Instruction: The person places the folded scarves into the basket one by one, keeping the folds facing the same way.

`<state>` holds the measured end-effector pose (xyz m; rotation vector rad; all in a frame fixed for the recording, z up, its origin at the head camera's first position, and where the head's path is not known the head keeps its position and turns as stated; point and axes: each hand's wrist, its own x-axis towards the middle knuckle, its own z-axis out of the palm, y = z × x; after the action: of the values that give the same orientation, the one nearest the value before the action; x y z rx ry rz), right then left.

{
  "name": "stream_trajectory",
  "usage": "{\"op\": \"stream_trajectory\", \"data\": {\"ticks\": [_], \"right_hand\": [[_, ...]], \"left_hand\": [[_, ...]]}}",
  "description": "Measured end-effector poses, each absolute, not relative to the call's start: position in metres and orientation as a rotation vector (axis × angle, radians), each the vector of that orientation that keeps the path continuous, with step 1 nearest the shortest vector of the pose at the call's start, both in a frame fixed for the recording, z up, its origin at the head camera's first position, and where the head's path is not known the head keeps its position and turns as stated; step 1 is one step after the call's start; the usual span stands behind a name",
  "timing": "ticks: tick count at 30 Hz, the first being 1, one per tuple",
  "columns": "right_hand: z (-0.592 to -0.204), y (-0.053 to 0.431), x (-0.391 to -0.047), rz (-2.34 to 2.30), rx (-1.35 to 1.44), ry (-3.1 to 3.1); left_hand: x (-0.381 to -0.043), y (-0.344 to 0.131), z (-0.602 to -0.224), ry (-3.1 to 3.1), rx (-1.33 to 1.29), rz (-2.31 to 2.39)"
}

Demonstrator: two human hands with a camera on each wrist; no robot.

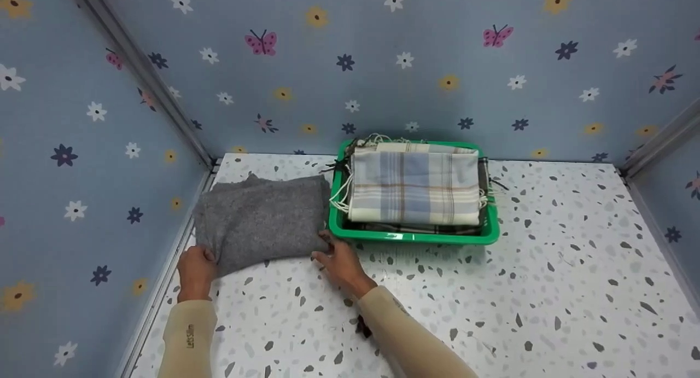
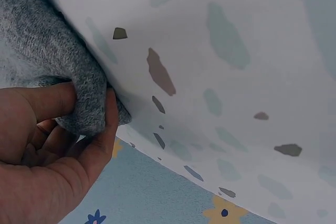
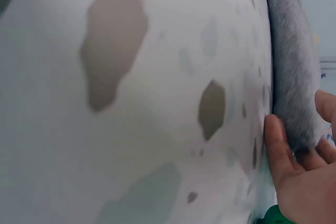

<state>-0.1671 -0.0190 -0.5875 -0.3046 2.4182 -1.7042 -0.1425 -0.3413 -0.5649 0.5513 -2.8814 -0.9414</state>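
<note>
A folded grey woollen cloth (image 1: 262, 219) lies on the speckled white surface, left of a green basket (image 1: 415, 238). My left hand (image 1: 197, 263) pinches its near left corner; the left wrist view shows thumb and fingers on either side of the folded edge (image 2: 86, 98). At the near right corner is my right hand (image 1: 342, 263), its thumb and fingers spread around the cloth's end. In the right wrist view, that hand (image 3: 310, 182) touches the rounded edge (image 3: 294, 66) without a clear grip. A folded plaid scarf (image 1: 415, 186) with pale fringes tops the basket's pile.
Darker checked fabric (image 1: 426, 228) shows beneath the plaid scarf, and black fringe strands hang over the basket's sides. Blue flowered walls (image 1: 383, 93) bound the speckled tabletop (image 1: 547, 290) at the back, left and right. A metal strip (image 1: 147, 312) edges the left side.
</note>
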Motion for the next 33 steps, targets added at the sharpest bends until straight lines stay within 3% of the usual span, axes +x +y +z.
{"op": "stream_trajectory", "data": {"ticks": [6, 27, 33], "right_hand": [[-0.592, -0.020, -0.166, -1.715, -0.291, 2.509], [-0.581, -0.025, -0.147, -1.050, -0.465, 2.894], [-0.580, -0.021, -0.144, -1.077, -0.463, 2.869]], "left_hand": [[-0.143, -0.341, -0.565, -2.875, 0.530, -0.931], [-0.130, -0.337, -0.561, -2.880, 0.493, -0.861], [-0.127, -0.334, -0.562, -2.879, 0.520, -0.847]]}}
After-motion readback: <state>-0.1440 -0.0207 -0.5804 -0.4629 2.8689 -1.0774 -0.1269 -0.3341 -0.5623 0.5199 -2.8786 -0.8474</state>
